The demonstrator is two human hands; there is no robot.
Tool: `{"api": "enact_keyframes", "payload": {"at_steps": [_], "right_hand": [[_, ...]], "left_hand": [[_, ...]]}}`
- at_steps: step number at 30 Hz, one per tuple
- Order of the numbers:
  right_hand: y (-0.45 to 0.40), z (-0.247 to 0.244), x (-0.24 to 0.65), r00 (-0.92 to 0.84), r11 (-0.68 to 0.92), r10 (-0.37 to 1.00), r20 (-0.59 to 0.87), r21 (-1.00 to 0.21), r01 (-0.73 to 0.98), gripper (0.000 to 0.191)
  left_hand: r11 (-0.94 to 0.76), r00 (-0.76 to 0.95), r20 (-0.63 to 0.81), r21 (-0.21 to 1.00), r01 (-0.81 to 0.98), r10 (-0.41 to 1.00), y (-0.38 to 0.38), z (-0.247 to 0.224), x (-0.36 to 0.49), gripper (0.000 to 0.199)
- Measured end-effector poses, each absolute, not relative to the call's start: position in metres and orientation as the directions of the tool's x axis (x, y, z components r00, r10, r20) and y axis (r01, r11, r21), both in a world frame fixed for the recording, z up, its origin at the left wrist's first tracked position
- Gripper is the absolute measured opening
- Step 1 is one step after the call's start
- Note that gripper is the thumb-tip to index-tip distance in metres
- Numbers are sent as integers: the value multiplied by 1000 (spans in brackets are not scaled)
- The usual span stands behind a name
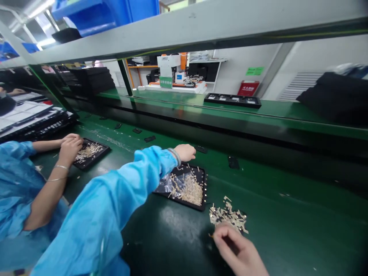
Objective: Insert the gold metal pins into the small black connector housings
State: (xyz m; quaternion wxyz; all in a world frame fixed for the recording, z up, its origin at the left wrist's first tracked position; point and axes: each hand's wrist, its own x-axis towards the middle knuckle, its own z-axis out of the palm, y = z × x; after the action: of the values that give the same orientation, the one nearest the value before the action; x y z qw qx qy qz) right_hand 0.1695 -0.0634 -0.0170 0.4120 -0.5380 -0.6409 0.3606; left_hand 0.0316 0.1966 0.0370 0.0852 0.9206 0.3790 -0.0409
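My left hand [185,152], in a blue sleeve with a bangle at the wrist, reaches out over the far rim of a black tray [204,191]. Its fingers are closed beside a flat black part [201,149]; anything in them is hidden. Many small beige strips [191,189] lie in that tray with a clear plastic bag [166,184]. Nearer me, my right hand [237,249] pinches a small thin brownish strip [211,235] between thumb and forefinger. It is just in front of a loose heap of small beige and dark pieces [228,216] on the green table.
At left, a co-worker's hands [70,147] work at another black tray [100,153] of strips. Several flat black parts, one of them a black plate [233,162], lie along the green surface. A raised shelf behind carries a compartment tray [232,100] and black stacks [335,97]. A grey beam [201,27] crosses overhead.
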Motion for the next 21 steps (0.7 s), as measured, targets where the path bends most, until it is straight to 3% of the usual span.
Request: {"api": "enact_keyframes", "payload": {"at_steps": [5,10,16,21], "right_hand": [[-79,-30,169,-154,253,966,208,-885,391,19],[-83,-24,171,-102,204,979,178,-911,357,20],[-81,-18,178,35,155,985,168,-958,242,23],[-76,-6,190,159,101,983,94,-994,-35,25]], "left_hand": [[-678,687,-106,114,726,719,241,-5,81,32],[-660,684,-135,186,728,717,252,-7,84,28],[-568,614,12,394,722,789,233,31,56,26],[-516,562,136,611,601,816,145,52,19,38]]}}
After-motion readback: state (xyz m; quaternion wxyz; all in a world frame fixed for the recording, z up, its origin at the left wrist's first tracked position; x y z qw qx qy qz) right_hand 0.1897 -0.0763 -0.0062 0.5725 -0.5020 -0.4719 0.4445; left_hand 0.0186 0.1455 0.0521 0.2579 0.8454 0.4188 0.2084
